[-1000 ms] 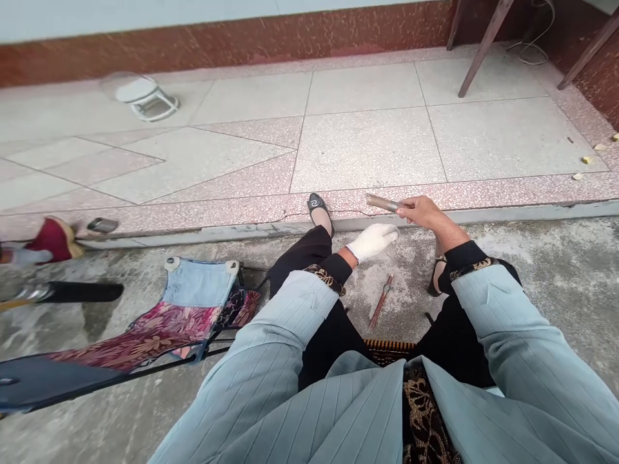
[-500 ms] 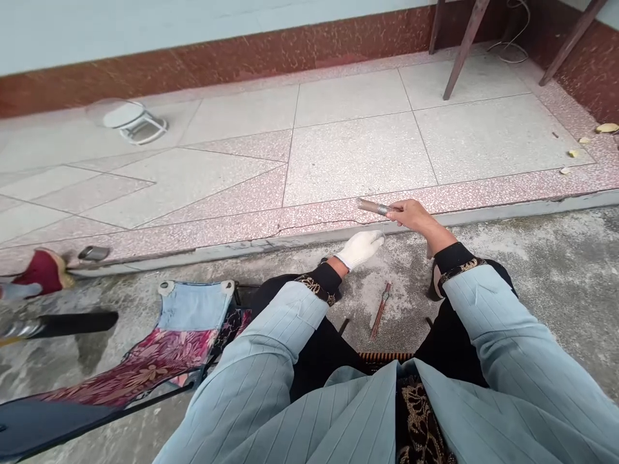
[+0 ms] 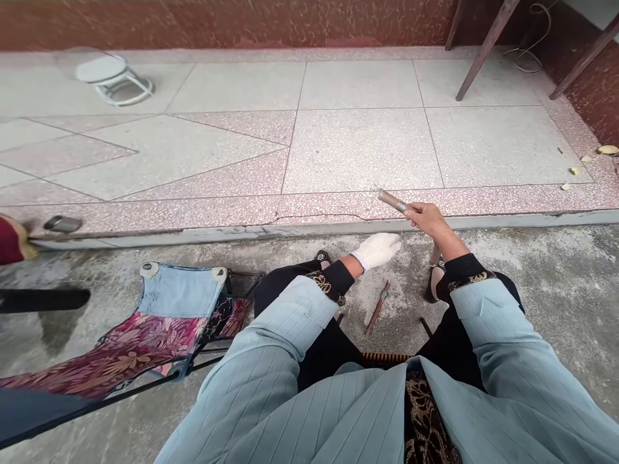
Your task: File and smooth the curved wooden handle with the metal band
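Note:
My right hand (image 3: 428,219), bare, grips a brownish rod (image 3: 391,199) with silvery wire wound round it beside my fingers. The rod points up and left over the step edge. Below my palm shows a brown stick-like end (image 3: 434,254); whether it belongs to the same rod I cannot tell. My left hand (image 3: 380,251), in a white knitted glove, is closed just below and left of the rod. A thin strand, seemingly wire, runs from the rod down to the gloved fingers. On the concrete between my feet lies a reddish-brown stick (image 3: 377,308) with a greyish binding partway along.
A low tiled step (image 3: 358,151) spans the front. At left stand a folding chair (image 3: 149,328) with patterned cloth and a white stool (image 3: 113,80). A metal cup-like object (image 3: 62,223) lies near the step edge. Wooden legs (image 3: 486,51) stand at the back right.
The view has tipped down and shifted. Both hands have moved a little to the right over the ground, and the rod slopes more steeply. Both grips look the same.

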Demonstrator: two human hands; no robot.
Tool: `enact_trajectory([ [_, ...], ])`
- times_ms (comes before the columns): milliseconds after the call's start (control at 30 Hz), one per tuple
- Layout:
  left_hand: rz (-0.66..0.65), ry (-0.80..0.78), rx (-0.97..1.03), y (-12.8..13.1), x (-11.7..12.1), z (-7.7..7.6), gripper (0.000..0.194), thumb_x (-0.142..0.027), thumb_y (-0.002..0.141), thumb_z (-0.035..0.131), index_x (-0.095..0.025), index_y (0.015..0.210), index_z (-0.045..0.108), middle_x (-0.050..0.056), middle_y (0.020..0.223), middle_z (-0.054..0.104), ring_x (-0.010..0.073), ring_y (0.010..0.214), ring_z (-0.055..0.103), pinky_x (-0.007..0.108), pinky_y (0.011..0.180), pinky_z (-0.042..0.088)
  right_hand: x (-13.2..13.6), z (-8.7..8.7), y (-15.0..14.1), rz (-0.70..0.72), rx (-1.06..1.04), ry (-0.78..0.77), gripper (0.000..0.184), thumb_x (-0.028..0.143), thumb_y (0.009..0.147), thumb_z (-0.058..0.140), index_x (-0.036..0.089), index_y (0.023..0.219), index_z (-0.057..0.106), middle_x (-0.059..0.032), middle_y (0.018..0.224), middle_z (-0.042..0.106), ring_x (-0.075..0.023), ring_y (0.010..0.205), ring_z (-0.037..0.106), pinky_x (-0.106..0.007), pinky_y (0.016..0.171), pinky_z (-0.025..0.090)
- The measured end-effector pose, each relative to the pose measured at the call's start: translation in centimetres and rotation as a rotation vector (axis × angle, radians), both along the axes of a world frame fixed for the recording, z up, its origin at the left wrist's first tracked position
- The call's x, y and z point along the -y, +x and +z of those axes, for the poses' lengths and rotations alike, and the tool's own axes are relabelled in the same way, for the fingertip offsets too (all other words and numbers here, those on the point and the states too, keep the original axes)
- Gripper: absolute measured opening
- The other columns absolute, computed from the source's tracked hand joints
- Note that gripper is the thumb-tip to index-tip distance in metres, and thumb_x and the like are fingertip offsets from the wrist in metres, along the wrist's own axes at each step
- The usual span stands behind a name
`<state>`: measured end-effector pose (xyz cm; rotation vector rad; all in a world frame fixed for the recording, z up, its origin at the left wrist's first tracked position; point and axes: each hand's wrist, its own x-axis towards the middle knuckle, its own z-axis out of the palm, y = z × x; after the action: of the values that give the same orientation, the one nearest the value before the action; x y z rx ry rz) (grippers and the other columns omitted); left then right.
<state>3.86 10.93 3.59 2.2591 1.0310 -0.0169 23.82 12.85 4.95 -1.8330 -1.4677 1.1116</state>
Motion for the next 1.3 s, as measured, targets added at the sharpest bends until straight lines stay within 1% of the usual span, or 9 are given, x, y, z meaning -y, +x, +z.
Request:
enact_trajectory([
  [167, 0.000, -0.061, 0.099, 0.7, 0.4, 1.4, 0.039, -0.033, 0.103, 0.035, -0.018, 0.102, 0.071, 0.010, 0.105, 0.076, 0.0235, 0.097, 0.070, 0.033, 0.085, 0.049, 0.0, 1.0, 0.3, 0.025, 0.025, 0.036, 0.041, 0.038, 0.086, 0.063, 0.012, 0.115, 0.074, -0.0050, 0.071, 0.061, -0.0183, 0.063, 0.058, -0.033, 0.064, 0.044],
  [300, -0.002, -0.004, 0.023, 0.7, 0.9, 2.6, 0.040, -0.032, 0.105, 0.032, -0.016, 0.113, 0.068, 0.012, 0.116, 0.075, 0.0246, 0.106, 0.070, 0.034, 0.089, 0.049, 0.1, 2.0, 0.6, 0.057, 0.131, 0.089, 0.035, 0.040, 0.087, 0.062, 0.014, 0.107, 0.075, -0.0044, 0.070, 0.060, -0.0188, 0.066, 0.058, -0.032, 0.066, 0.042],
  [400, -0.030, 0.086, -0.068, 0.3, 1.1, 3.3, 0.040, -0.034, 0.106, 0.031, -0.017, 0.115, 0.067, 0.012, 0.111, 0.076, 0.0258, 0.102, 0.071, 0.035, 0.084, 0.049, 0.3, 2.4, 0.9, 0.104, 0.268, 0.083, 0.034, 0.041, 0.088, 0.061, 0.016, 0.106, 0.076, -0.0048, 0.072, 0.063, -0.0192, 0.069, 0.057, -0.031, 0.065, 0.037],
  [533, -0.059, 0.300, -0.202, -0.6, 1.0, 4.0, 0.041, -0.035, 0.105, 0.031, -0.015, 0.115, 0.066, 0.014, 0.097, 0.076, 0.0285, 0.091, 0.073, 0.036, 0.074, 0.047, 0.4, 2.2, 1.2, 0.205, 0.440, 0.075, 0.029, 0.038, 0.089, 0.061, 0.016, 0.097, 0.078, -0.0077, 0.079, 0.069, -0.0195, 0.072, 0.056, -0.031, 0.065, 0.033],
  [700, -0.107, 0.461, -0.223, -1.7, 0.4, 5.2, 0.041, -0.034, 0.104, 0.032, -0.015, 0.110, 0.068, 0.015, 0.089, 0.074, 0.0305, 0.089, 0.073, 0.034, 0.068, 0.044, 0.6, 2.2, 1.2, 0.327, 0.501, 0.002, 0.027, 0.037, 0.087, 0.064, 0.016, 0.094, 0.079, -0.0096, 0.086, 0.071, -0.0204, 0.076, 0.057, -0.031, 0.066, 0.035],
  [833, -0.105, 0.470, -0.214, -2.3, -0.4, 6.0, 0.042, -0.038, 0.105, 0.033, -0.017, 0.112, 0.069, 0.014, 0.088, 0.073, 0.0287, 0.083, 0.072, 0.033, 0.068, 0.044, 0.9, 2.7, 0.9, 0.514, 0.385, -0.136, 0.020, 0.034, 0.084, 0.066, 0.017, 0.082, 0.078, -0.0038, 0.068, 0.065, -0.0168, 0.064, 0.057, -0.031, 0.064, 0.036],
  [967, -0.108, 0.461, -0.177, -2.8, -1.1, 6.4, 0.043, -0.040, 0.106, 0.033, -0.018, 0.115, 0.069, 0.012, 0.093, 0.073, 0.0254, 0.084, 0.070, 0.031, 0.069, 0.043, 1.3, 3.2, 0.9, 0.657, 0.139, -0.303, 0.017, 0.033, 0.077, 0.072, 0.020, 0.084, 0.081, 0.0002, 0.066, 0.066, -0.0139, 0.059, 0.057, -0.029, 0.062, 0.039],
  [1167, -0.149, 0.357, -0.082, -3.0, -1.8, 6.8, 0.039, -0.038, 0.105, 0.035, -0.019, 0.112, 0.069, 0.007, 0.097, 0.073, 0.0212, 0.085, 0.067, 0.029, 0.071, 0.041, 1.8, 4.2, 1.2, 0.893, -0.111, -0.455, 0.037, 0.046, 0.073, 0.081, 0.022, 0.102, 0.084, 0.0001, 0.074, 0.071, -0.0109, 0.061, 0.054, -0.028, 0.063, 0.042],
  [1300, -0.112, 0.250, 0.006, -3.0, -2.4, 6.1, 0.037, -0.036, 0.104, 0.038, -0.019, 0.111, 0.069, 0.005, 0.090, 0.072, 0.0186, 0.079, 0.065, 0.028, 0.071, 0.042, 2.2, 5.1, 2.2, 0.925, -0.274, -0.409, 0.053, 0.050, 0.075, 0.082, 0.020, 0.118, 0.080, 0.0005, 0.078, 0.071, -0.0092, 0.063, 0.053, -0.025, 0.063, 0.042],
])
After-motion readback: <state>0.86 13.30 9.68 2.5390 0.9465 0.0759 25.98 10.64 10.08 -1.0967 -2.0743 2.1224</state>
